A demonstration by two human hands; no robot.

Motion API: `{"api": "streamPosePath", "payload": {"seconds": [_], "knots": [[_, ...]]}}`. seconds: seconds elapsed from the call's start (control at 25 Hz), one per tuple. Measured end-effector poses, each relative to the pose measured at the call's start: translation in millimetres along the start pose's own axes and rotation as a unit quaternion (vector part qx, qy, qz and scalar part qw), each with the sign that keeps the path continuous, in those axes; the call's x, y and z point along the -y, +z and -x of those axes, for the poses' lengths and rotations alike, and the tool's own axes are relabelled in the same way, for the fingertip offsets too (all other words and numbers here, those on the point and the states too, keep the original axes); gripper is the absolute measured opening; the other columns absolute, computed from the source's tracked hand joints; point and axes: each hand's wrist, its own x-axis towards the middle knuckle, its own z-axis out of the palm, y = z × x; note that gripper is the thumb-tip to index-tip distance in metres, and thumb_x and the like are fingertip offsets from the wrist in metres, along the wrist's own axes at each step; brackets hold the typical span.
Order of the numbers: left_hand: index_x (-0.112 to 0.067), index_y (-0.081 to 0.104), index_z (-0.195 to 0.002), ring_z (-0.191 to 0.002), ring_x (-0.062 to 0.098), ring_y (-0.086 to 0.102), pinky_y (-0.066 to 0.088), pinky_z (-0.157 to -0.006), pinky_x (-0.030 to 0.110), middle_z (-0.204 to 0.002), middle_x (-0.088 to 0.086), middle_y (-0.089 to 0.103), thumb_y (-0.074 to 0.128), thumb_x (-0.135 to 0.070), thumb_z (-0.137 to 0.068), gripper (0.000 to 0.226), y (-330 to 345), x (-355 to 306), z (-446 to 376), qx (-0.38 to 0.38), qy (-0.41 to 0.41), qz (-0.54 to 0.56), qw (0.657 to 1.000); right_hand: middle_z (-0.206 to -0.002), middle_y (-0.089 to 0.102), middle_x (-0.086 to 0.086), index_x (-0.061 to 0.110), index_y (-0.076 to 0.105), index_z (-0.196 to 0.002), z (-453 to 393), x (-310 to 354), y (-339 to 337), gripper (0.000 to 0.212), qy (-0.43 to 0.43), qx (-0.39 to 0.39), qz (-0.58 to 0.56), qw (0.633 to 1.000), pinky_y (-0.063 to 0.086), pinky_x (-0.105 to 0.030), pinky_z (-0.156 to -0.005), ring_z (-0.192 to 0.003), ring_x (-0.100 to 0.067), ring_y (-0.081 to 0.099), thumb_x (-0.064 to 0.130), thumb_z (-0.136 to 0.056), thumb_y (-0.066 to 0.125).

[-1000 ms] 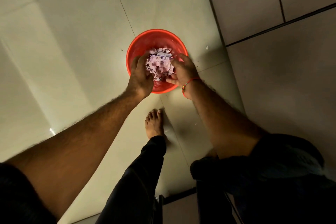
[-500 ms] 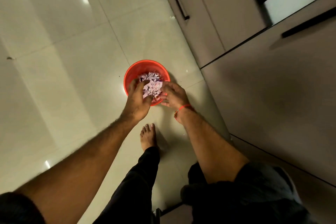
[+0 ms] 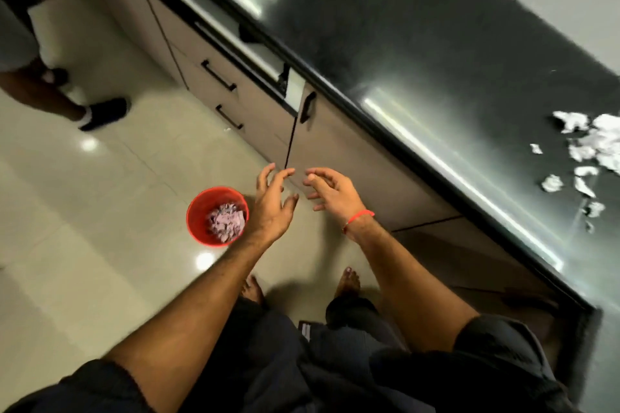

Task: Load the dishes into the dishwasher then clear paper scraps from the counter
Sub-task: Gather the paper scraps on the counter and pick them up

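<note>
A red bin [image 3: 198, 221] stands on the tiled floor, filled with a heap of paper scraps [image 3: 226, 221]. My left hand [image 3: 271, 204] hovers just right of the bin, fingers spread and empty. My right hand [image 3: 330, 193], with a red thread at the wrist, is raised beside it in front of the cabinets, fingers loosely spread and holding nothing. White paper scraps [image 3: 583, 151] lie scattered on the dark counter [image 3: 419, 54] at the far right.
Beige cabinet doors and drawers with black handles [image 3: 219, 75] run under the counter. Another person's legs and dark shoe [image 3: 104, 112] stand at the upper left. My bare feet [image 3: 349, 280] are on the floor near the cabinets.
Both hands have let go of the scraps in the bin and lifted away to the right. The view has risen from the bin to take in the counter.
</note>
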Motion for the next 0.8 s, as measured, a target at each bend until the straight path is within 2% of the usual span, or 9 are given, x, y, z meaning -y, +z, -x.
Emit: {"api": "streamPosePath", "payload": {"seconds": [0.08,0.24,0.36,0.56,0.68,0.76,0.8], "knots": [[-0.021,0.053,-0.139,-0.114,0.021,0.056,0.047,-0.103,0.033,-0.156,0.008,0.024,0.064,-0.007,-0.093,0.049,4,-44,-9,0.028,0.072,0.000,0.997,-0.104,0.068,-0.003,0.027,0.064,-0.104,22,16,-36,0.013,-0.032,-0.037,-0.011,0.999,0.049,-0.026,-0.059,-0.075,-0.013,0.062,0.020,-0.098,0.055],[-0.026,0.053,-0.140,-0.112,0.012,0.054,0.043,-0.095,0.020,-0.158,0.001,0.022,0.063,-0.010,-0.095,0.049,26,-116,-23,0.106,0.150,-0.037,0.982,-0.105,0.071,-0.006,0.028,0.066,-0.102,61,39,-105,0.013,-0.078,-0.136,-0.038,0.987,0.050,-0.028,-0.059,-0.079,-0.018,0.066,0.020,-0.098,0.056],[-0.026,0.053,-0.139,-0.107,0.014,0.058,0.046,-0.100,0.025,-0.157,0.003,0.024,0.065,-0.010,-0.094,0.049,60,-161,-32,0.174,0.226,-0.058,0.957,-0.102,0.071,-0.005,0.021,0.065,-0.106,91,47,-157,0.014,-0.107,-0.225,-0.098,0.963,0.049,-0.024,-0.055,-0.075,-0.018,0.065,0.017,-0.099,0.054],[-0.027,0.049,-0.141,-0.103,0.014,0.063,0.052,-0.096,0.029,-0.155,0.003,0.026,0.067,-0.013,-0.093,0.053,123,-228,-33,0.271,0.292,-0.089,0.913,-0.102,0.070,-0.007,0.020,0.066,-0.104,130,34,-233,0.014,-0.123,-0.342,-0.173,0.915,0.051,-0.026,-0.058,-0.076,-0.018,0.065,0.015,-0.098,0.055],[-0.024,0.046,-0.145,-0.118,0.022,0.057,0.047,-0.106,0.036,-0.155,0.004,0.026,0.068,-0.018,-0.093,0.057,171,-254,-40,0.329,0.307,-0.132,0.883,-0.100,0.071,-0.008,0.021,0.067,-0.103,138,8,-277,0.014,-0.103,-0.391,-0.169,0.899,0.050,-0.026,-0.057,-0.076,-0.017,0.064,0.013,-0.097,0.057],[-0.023,0.042,-0.148,-0.133,0.025,0.046,0.038,-0.114,0.042,-0.154,0.005,0.028,0.065,-0.023,-0.094,0.058,207,-265,-53,0.342,0.321,-0.202,0.860,-0.100,0.073,-0.003,0.023,0.068,-0.105,137,-11,-307,0.015,-0.091,-0.394,-0.091,0.910,0.051,-0.026,-0.065,-0.081,-0.014,0.065,0.017,-0.095,0.059],[-0.022,0.041,-0.148,-0.135,0.026,0.043,0.037,-0.115,0.043,-0.152,0.005,0.031,0.063,-0.024,-0.095,0.058,224,-271,-60,0.341,0.321,-0.234,0.852,-0.100,0.073,0.001,0.023,0.069,-0.107,136,-20,-323,0.015,-0.083,-0.387,-0.031,0.918,0.052,-0.026,-0.072,-0.085,-0.011,0.066,0.019,-0.095,0.060]]}}
